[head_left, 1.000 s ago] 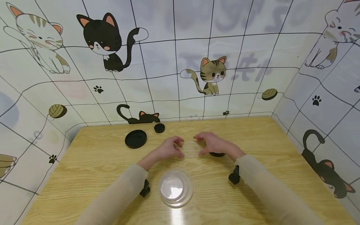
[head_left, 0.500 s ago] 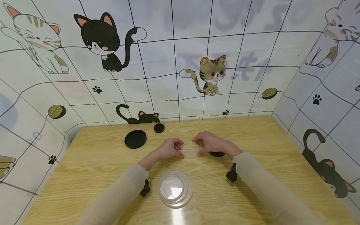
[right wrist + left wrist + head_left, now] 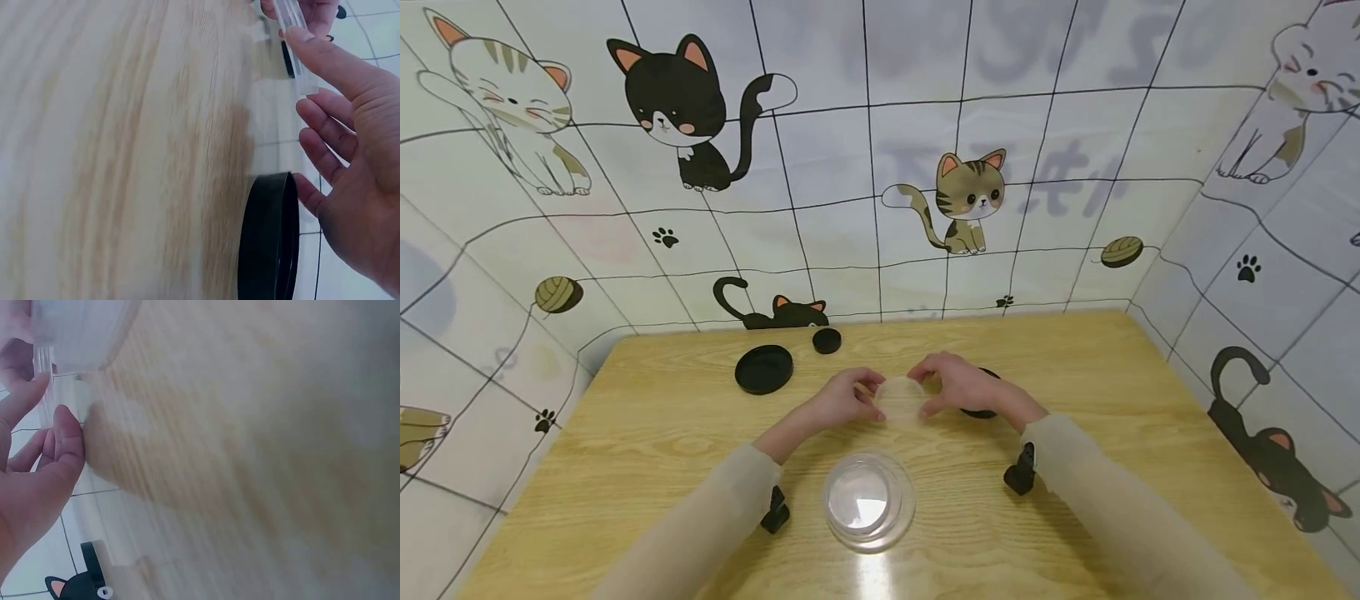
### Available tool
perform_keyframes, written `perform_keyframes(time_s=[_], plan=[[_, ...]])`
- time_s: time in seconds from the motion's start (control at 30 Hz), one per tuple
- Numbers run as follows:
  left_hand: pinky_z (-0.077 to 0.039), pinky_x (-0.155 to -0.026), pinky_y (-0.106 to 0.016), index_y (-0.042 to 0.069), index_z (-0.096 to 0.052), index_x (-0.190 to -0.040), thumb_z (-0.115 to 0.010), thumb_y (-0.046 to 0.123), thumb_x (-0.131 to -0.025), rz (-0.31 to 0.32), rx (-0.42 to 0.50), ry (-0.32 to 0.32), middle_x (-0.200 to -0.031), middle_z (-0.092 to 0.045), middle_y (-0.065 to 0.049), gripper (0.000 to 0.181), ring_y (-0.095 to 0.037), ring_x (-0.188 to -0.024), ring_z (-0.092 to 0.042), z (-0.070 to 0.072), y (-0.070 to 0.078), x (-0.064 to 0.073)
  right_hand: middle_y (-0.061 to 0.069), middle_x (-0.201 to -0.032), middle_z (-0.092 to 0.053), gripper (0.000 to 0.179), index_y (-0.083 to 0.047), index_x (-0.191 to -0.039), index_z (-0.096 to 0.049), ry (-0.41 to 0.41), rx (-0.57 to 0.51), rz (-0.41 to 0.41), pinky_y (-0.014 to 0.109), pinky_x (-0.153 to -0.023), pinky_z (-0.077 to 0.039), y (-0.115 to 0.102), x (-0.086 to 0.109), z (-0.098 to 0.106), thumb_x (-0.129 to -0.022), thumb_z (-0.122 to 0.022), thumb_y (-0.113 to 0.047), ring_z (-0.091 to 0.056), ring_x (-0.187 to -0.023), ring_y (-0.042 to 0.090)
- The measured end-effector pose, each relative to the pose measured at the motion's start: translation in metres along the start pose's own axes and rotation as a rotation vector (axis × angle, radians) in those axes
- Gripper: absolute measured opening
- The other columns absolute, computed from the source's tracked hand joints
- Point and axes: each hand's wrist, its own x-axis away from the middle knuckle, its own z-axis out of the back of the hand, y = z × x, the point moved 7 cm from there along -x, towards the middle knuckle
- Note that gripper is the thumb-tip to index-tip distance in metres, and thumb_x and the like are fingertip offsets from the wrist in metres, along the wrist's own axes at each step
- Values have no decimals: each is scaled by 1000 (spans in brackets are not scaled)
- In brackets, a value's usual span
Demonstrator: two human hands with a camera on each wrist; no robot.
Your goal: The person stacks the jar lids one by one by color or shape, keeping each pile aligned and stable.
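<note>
A clear, round, shallow plastic piece point(image 3: 900, 400), like a lid or dish, lies between both hands in the middle of the table. My left hand point(image 3: 842, 396) holds its left edge; the left wrist view has fingertips on either side of the clear rim point(image 3: 45, 412). On the opposite edge, my right hand point(image 3: 962, 385) pinches it with thumb and fingers, the thumb lying on the clear wall point(image 3: 304, 72) in the right wrist view. Partly hidden under the right hand is a black round lid point(image 3: 981, 412), its side point(image 3: 259, 244) close by the little finger.
Nearer the body stand stacked clear round containers point(image 3: 861, 500). A large black round lid point(image 3: 763, 369) and a small black disc point(image 3: 827, 341) lie at the back left. A cat-patterned cloth point(image 3: 850, 208) rises behind the wooden table point(image 3: 662, 433).
Both hands have shifted slightly left together with the clear piece. The left fingers have closed in on its edge, and more of the black lid beneath the right hand shows.
</note>
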Motion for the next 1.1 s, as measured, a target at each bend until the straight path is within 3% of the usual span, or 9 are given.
perform_keyframes(time_s=[0.23, 0.4, 0.67, 1.0, 1.1], plan=[[-54, -71, -30, -1, -58, -137, -85, 8, -84, -26, 77, 33, -121, -57, -17, 60, -19, -88, -64, 13, 5, 28, 2, -115, -64, 60, -7, -134, -65, 54, -159, 45, 42, -93, -48, -20, 8, -6, -82, -89, -23, -57, -105, 22], [-53, -71, -28, -3, -59, -135, -84, 7, -84, -47, 67, 65, -121, -57, -21, 58, -19, -87, -63, 21, 12, 46, 9, -113, -63, 62, -4, -137, -62, 67, -229, 52, 42, -91, -50, -35, 14, -12, -83, -88, -19, -57, -101, 22], [-54, -70, -25, -8, -57, -134, -85, 3, -83, -80, 86, 86, -121, -54, -28, 59, -22, -88, -65, 28, 19, 78, 16, -112, -63, 61, 2, -134, -62, 70, -242, 146, 44, -88, -53, -63, 19, -19, -82, -88, -16, -59, -96, 23], [-56, -75, -26, -7, -56, -134, -87, 4, -81, -73, 95, 91, -116, -52, -25, 62, -24, -87, -64, 23, 17, 115, 15, -105, -64, 59, 3, -129, -64, 50, -233, 214, 39, -86, -55, -90, 28, -37, -79, -91, -15, -59, -91, 17], [-56, -75, -27, -5, -57, -134, -87, 5, -81, -81, 77, 85, -113, -53, -20, 62, -22, -85, -64, 19, 13, 125, 8, -103, -63, 58, 2, -128, -65, 31, -197, 220, 35, -84, -55, -95, 32, -46, -79, -91, -16, -59, -90, 13]])
